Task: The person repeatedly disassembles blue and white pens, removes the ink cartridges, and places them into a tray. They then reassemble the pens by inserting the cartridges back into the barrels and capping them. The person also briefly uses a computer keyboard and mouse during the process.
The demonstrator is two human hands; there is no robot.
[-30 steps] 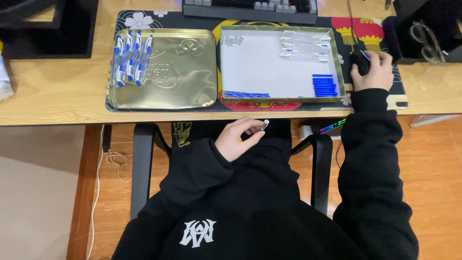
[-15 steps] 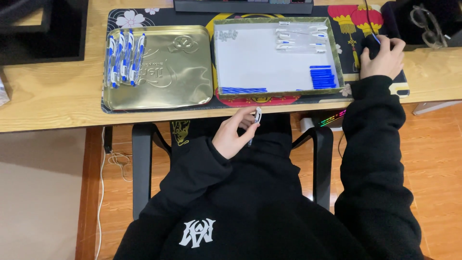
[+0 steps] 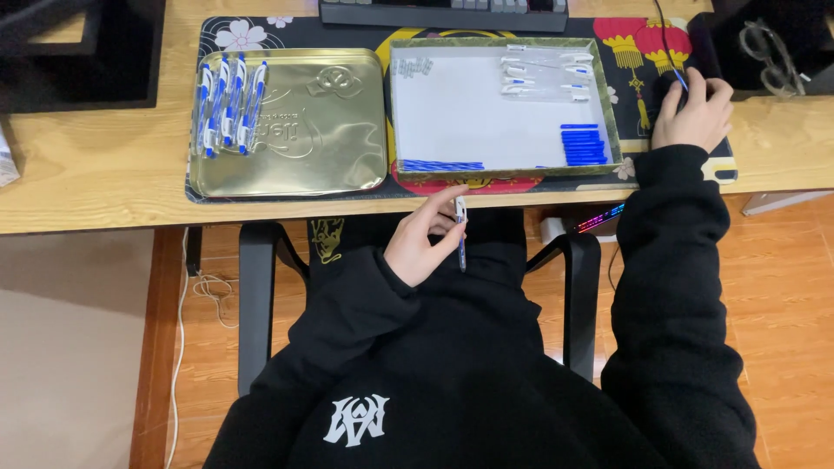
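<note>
My left hand (image 3: 421,243) is over my lap, just below the desk edge, and grips a blue-and-white pen (image 3: 460,236) that points down. My right hand (image 3: 692,111) rests on a dark computer mouse (image 3: 671,85) at the right of the desk mat, its fingers curled over it. In front of me stands a shallow white-lined box (image 3: 608,95) with blue refills (image 3: 441,165), clear pen barrels (image 3: 543,76) and blue caps (image 3: 584,145). To its left, a gold metal tray (image 3: 321,130) carries several finished blue-and-white pens (image 3: 228,108) in a row.
A keyboard (image 3: 434,12) lies behind the box. Folded glasses (image 3: 769,52) sit on a dark thing at the far right. A patterned desk mat (image 3: 643,43) lies beneath the tray and box. Black chair armrests (image 3: 580,295) flank my lap below the wooden desk (image 3: 87,174).
My left hand has turned the pen so that it now hangs tip down. My right hand has stayed on the mouse. The view has shifted slightly.
</note>
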